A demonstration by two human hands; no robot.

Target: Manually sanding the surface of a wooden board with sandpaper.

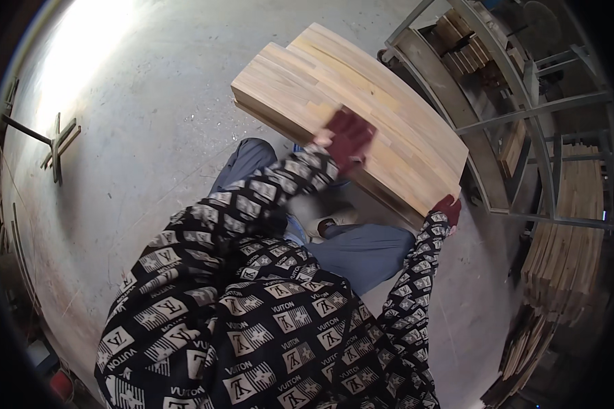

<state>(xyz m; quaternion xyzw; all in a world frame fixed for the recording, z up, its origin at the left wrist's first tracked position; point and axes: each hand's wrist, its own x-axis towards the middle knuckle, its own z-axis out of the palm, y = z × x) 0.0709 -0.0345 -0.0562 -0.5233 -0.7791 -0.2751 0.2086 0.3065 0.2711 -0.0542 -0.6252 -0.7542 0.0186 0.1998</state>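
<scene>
Across in front of me lies a stack of pale, jointed wooden panels (pixel 382 102) with slanted ends and an offset panel at the far left end. Over the near part of the top panel is my left hand (pixel 350 138) in a dark red glove, smeared by motion. Its fingers are too blurred to make out, and I cannot tell whether anything is under it. My right hand (pixel 447 206), gloved in the same dark red, is closed around the right near corner of the stack. What holds the panels up is mostly hidden beneath them.
A grey metal rack (pixel 532 112) holding wood pieces stands close behind the panels on the right. Stacked boards (pixel 566 232) lean below it, with thin strips (pixel 525 347) nearer. On the left floor stands a metal stand (pixel 56 143). My bent knees (pixel 365 255) sit close to the panels' near edge.
</scene>
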